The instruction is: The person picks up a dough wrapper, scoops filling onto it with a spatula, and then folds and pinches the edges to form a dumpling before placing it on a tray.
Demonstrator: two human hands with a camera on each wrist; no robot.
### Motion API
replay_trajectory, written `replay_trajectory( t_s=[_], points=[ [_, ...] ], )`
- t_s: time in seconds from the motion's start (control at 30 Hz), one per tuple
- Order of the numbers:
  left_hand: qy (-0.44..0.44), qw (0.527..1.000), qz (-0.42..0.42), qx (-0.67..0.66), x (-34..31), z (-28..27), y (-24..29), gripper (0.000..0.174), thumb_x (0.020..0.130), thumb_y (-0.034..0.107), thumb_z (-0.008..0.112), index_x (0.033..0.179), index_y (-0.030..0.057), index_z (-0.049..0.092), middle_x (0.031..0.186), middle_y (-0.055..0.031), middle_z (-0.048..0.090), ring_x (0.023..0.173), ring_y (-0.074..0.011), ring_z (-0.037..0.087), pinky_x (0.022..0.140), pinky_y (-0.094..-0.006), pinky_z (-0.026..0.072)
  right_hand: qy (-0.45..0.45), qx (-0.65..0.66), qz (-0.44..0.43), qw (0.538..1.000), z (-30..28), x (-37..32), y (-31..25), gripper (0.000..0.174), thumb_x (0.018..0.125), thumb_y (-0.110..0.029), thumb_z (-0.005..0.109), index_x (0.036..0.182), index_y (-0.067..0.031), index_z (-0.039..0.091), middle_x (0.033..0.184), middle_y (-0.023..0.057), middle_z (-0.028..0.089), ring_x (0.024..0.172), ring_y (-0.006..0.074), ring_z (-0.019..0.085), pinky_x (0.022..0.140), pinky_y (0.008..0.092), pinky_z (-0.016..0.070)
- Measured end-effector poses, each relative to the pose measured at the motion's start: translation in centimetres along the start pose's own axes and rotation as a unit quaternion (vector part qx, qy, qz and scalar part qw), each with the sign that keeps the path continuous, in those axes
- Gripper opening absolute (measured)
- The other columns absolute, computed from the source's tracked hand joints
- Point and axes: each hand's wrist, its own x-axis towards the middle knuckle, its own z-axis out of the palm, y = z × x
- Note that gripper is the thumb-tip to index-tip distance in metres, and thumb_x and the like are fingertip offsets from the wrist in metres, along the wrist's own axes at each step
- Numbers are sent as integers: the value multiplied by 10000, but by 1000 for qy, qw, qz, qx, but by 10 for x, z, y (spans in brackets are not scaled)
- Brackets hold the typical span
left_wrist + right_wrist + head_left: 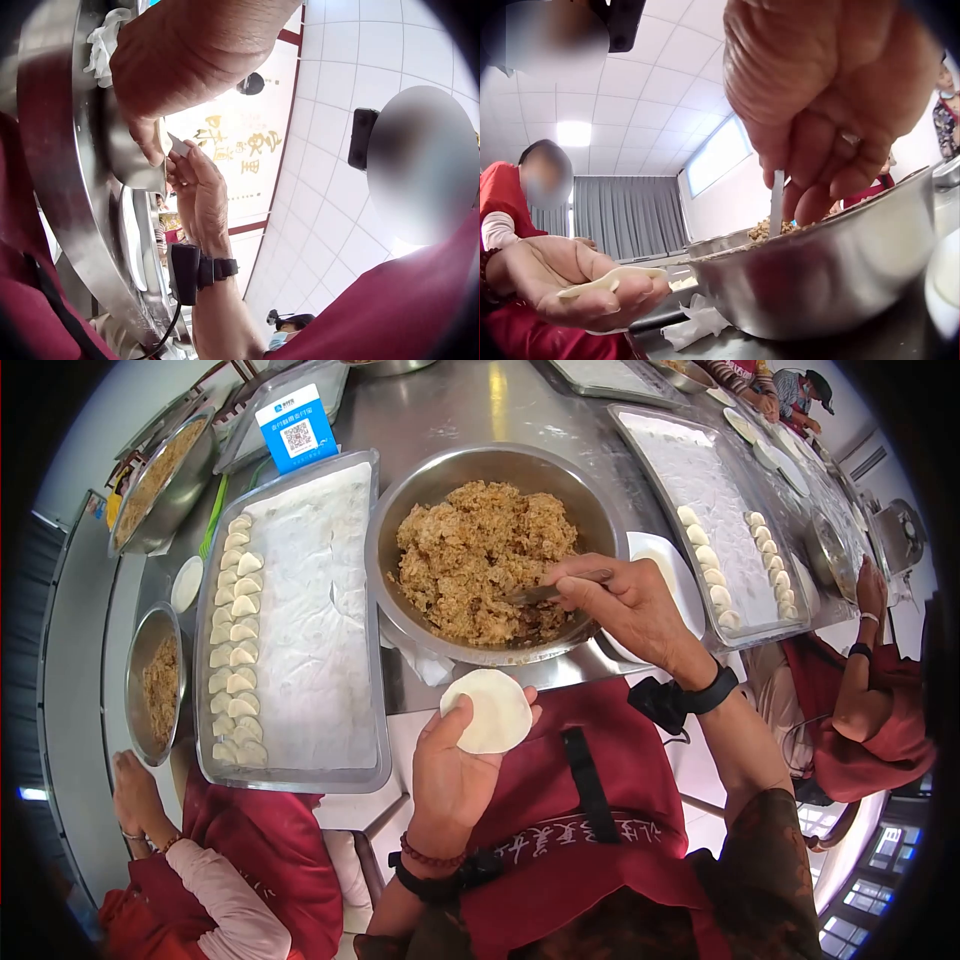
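In the head view, my left hand point(450, 780) holds a round dumpling wrapper point(490, 710) in front of the large metal bowl. The thumb lies over one edge and the fingers support it from below. My right hand point(640, 610) grips a flat metal spatula point(530, 595), whose far end is sunk in the brown minced filling point(480, 550). That filling sits in the large metal bowl point(545, 470). The right wrist view shows the wrapper point(607, 283) lying bare on the left fingers, close beside the bowl point(817, 277), with the spatula point(777, 202) reaching down over its rim.
Left of the bowl, a floured tray point(310, 670) carries rows of folded dumplings point(240, 630). Another tray point(690, 470) with dumplings stands to the right. A white dish point(650, 550) sits partly behind my right hand. People in red aprons work on both sides.
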Motion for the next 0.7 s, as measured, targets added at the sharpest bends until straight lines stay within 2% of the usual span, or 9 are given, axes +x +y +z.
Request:
replay_trajectory(
  t_s=[0.1, 0.2, 0.4, 0.5, 0.7],
  points=[
    [-5, 1000, 3, -3, 0, 0, 1, 420, 984, 167, 526, 1332, -57, 454, 1302, -246, 561, 1262, -426, 516, 1123, -599, 355, -11, 73, 21, 997, 4, -6, 6, 261, 977, -194, 612, 1049, 40, 702, 889, 64, 714, 740, 83, 629, 665, 240, 520],
    [-12, 1000, 7, -12, 0, -2, 3, 417, 994, 176, 513, 1329, -65, 454, 1307, -248, 557, 1269, -426, 510, 1122, -600, 357, -32, 74, 38, 996, 7, -11, 4, 260, 981, -186, 608, 1066, 41, 700, 895, 61, 710, 761, 92, 655, 680, 234, 534],
    [-18, 1000, 17, -17, -2, -1, 7, 416, 1005, 188, 500, 1327, -71, 454, 1306, -247, 559, 1274, -429, 505, 1122, -605, 353, -5, 154, 65, 986, 6, -15, 0, 263, 984, -180, 605, 1078, 48, 696, 924, 83, 721, 779, 104, 682, 710, 233, 547],
    [-24, 999, 20, -21, -2, 0, 8, 418, 1008, 197, 501, 1326, -69, 454, 1303, -246, 562, 1279, -434, 500, 1119, -613, 350, -13, 119, 61, 991, 8, -20, 3, 256, 980, -174, 607, 1105, 34, 689, 924, 87, 727, 761, 103, 681, 665, 224, 534],
    [-31, 999, 4, -15, -9, 9, 12, 409, 1021, 212, 476, 1319, -67, 453, 1312, -251, 552, 1287, -452, 486, 1116, -625, 344, 19, 185, 107, 977, 2, -27, -3, 241, 988, -182, 583, 1110, 1, 682, 911, 99, 736, 737, 108, 688, 574, 215, 480]
  ],
)
